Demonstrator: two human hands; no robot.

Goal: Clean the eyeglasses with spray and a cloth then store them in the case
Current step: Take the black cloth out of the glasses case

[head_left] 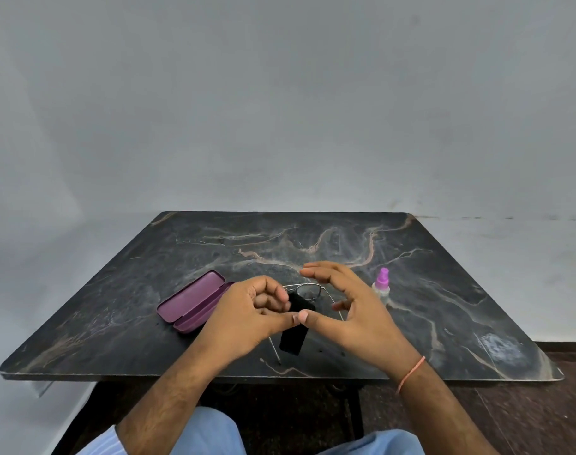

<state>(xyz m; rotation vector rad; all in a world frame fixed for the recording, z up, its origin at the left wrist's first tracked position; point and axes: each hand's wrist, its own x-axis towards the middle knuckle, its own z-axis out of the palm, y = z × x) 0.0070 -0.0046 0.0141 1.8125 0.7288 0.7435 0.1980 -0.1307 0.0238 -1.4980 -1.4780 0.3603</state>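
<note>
The thin metal-framed eyeglasses [308, 290] are held above the table in my left hand [247, 316], whose fingers curl around one lens. A black cloth [293, 339] hangs down from between my two thumbs, covering part of the frame. My right hand [355, 310] is beside it with fingers spread apart; only its thumb tip touches the cloth next to my left thumb. One temple arm [275, 351] points down towards the table's front edge. The open purple case [191, 303] lies left of my hands. The spray bottle [381, 285], clear with a purple top, stands upright to the right.
The dark marble-patterned table [444, 307] stands against a grey wall. Its front edge is close to my knees, which are in light blue trousers. A dark reddish floor shows at the lower right.
</note>
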